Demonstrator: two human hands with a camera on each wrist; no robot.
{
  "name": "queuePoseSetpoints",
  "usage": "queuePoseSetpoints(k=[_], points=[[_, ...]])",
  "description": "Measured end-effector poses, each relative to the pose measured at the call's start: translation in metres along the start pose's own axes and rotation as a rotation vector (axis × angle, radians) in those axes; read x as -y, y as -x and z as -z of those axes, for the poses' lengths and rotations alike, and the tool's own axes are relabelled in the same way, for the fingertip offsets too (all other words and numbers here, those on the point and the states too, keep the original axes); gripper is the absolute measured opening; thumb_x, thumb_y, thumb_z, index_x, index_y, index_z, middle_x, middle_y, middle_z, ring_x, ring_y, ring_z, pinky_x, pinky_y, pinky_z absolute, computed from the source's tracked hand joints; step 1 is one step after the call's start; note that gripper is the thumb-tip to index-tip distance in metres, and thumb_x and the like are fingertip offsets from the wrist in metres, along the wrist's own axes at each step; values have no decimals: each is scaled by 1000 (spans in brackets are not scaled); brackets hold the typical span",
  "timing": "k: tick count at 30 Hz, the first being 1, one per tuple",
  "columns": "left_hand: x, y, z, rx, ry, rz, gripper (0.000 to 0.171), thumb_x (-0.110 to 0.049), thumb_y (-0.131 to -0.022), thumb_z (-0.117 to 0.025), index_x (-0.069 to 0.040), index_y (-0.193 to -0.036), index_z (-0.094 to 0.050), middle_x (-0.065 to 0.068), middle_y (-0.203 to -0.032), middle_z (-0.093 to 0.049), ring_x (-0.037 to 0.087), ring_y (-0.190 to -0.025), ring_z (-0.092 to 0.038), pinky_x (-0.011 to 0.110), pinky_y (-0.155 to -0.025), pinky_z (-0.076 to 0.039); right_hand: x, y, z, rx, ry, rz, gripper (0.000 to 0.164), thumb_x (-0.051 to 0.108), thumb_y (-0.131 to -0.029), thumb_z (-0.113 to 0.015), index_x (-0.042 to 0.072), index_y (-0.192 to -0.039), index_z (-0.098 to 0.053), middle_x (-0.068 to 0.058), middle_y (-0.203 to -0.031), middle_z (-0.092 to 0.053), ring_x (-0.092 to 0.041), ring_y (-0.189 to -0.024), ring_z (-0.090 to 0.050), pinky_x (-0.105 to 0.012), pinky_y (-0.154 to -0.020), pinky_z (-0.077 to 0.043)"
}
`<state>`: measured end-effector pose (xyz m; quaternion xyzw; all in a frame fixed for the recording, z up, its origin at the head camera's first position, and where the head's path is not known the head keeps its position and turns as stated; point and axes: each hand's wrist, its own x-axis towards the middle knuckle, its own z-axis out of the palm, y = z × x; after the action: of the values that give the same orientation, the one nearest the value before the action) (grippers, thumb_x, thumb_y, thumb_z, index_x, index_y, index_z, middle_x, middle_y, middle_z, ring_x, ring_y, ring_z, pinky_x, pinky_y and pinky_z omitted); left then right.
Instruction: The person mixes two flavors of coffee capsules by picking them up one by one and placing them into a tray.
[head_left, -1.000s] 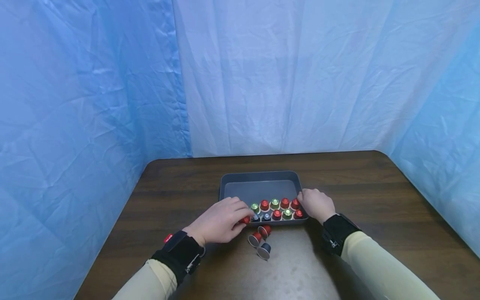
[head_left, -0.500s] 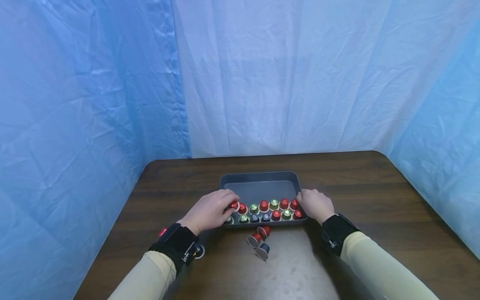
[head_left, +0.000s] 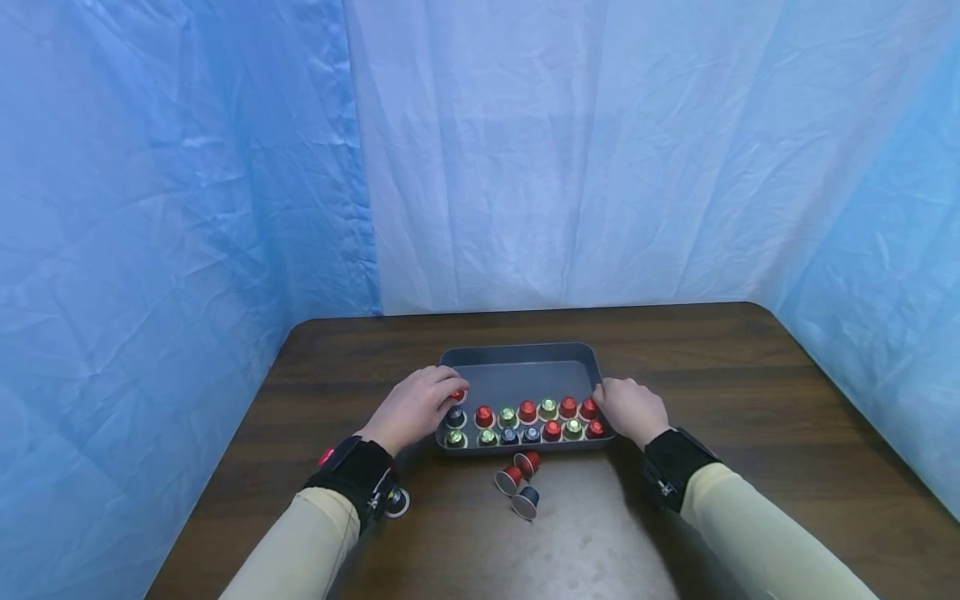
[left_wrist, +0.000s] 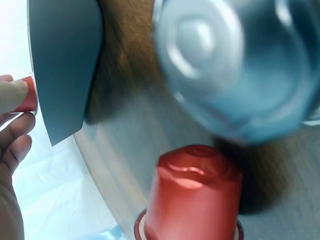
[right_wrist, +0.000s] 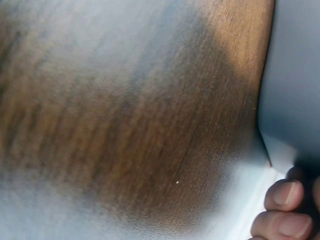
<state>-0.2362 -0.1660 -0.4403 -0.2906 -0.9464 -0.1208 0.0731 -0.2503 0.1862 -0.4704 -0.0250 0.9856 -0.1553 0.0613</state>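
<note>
A red coffee capsule [head_left: 457,395] is pinched between the thumb and fingers of my left hand [head_left: 416,407], over the left side of a dark grey baking tray [head_left: 517,352]. The left wrist view shows the same held capsule [left_wrist: 27,96] close to the tray wall [left_wrist: 65,60]. Two rows of red, green and blue capsules stand base-up along the tray's near side, with a dark capsule [head_left: 455,417] just below my left fingers. My right hand [head_left: 633,408] grips the tray's right rim, its fingers [right_wrist: 284,195] curled at the edge in the right wrist view.
In front of the tray, two red capsules [head_left: 508,480] and a dark blue capsule [head_left: 526,502] lie on the wooden table [head_left: 600,533]. Another dark capsule [head_left: 397,502] is beside my left wrist. Blue sheets [head_left: 525,167] hang around the table.
My left hand has moved left and away from me with the red capsule, from the front row to the tray's left side. Capsules it covered now show. The right hand stays put.
</note>
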Motion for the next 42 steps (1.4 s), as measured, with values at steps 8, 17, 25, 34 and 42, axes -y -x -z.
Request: queuePoseSetpoints(k=[8, 17, 25, 34, 42], points=[[3, -5, -5, 24, -28, 23, 37, -14, -87, -83, -17, -122, -73, -1, -119, -69, 17, -112, -63, 35, -106, -48, 0, 0, 0, -3, 1, 2, 32, 29, -104, -54, 1, -101, -70, -11, -86, -68, -25, -71, -60, -42, -65, -52], [2, -13, -10, 42, -160, 14, 24, -18, -92, -78, -17, -116, -76, -1, -113, -73, 21, -106, -58, 38, -98, -45, 0, -1, 0, -1, -4, -3, 32, 29, -104, -53, 2, -100, -70, -10, -85, -68, -25, -71, -60, -41, -64, -51], [2, -15, -16, 93, -225, 31, 27, -22, -93, -76, -22, -120, -76, -2, -116, -74, 21, -110, -55, 43, -99, -41, -1, -1, -1, -10, -5, 7, 32, 29, -104, -53, 2, -102, -70, -12, -90, -70, -25, -73, -61, -44, -67, -53], [1, -14, -19, 137, -242, 59, 31, -24, -91, -78, -25, -122, -75, -3, -117, -74, 23, -117, -51, 48, -103, -38, 0, -1, -1, -4, -7, -3, 32, 29, -104, -53, 2, -102, -70, -12, -89, -69, -25, -72, -61, -42, -65, -52], [-1, -14, -18, 191, -265, 81, 40, -24, -91, -79, -28, -130, -71, -3, -121, -73, 24, -122, -49, 50, -104, -36, 1, -1, 0, 14, -13, -17, 33, 29, -104, -53, 1, -104, -70, -11, -86, -68, -25, -72, -61, -39, -64, -51]])
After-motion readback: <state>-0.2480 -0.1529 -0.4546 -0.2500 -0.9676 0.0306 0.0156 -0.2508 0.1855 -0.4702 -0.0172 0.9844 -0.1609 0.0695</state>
